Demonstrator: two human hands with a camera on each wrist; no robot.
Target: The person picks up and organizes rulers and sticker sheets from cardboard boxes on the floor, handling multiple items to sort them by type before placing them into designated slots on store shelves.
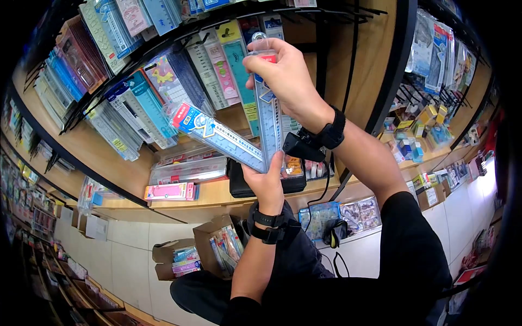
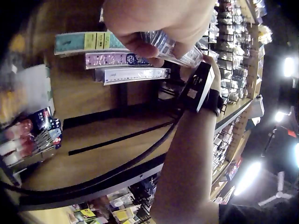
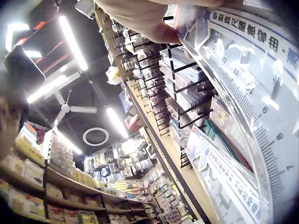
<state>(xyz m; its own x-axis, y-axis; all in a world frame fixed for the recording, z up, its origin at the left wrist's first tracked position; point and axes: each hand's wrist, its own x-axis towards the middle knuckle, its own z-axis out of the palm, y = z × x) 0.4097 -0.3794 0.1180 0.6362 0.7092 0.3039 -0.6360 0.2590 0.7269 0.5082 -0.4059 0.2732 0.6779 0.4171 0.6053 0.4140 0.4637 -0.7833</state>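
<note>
In the head view, my left hand [image 1: 266,187] grips the lower ends of packaged rulers that fan out in a V. One arm of the V is a packaged ruler [image 1: 220,136] leaning to the left, with a red and blue header. The other, a clear packaged ruler [image 1: 270,119], stands nearly upright. My right hand [image 1: 293,76] pinches that upright ruler at its top, near the hang hole. Close up in the right wrist view, the pinched ruler [image 3: 261,93] shows its printed scale through shiny plastic. The left wrist view has my left hand [image 2: 159,18] large at the top.
Hooks on the rack hold several packaged rulers, including a teal one [image 1: 236,60] and a pink one [image 1: 220,68] behind my hands. A black case [image 1: 239,185] lies on the wooden shelf below. Cardboard boxes [image 1: 209,233] of packaged goods sit on the floor.
</note>
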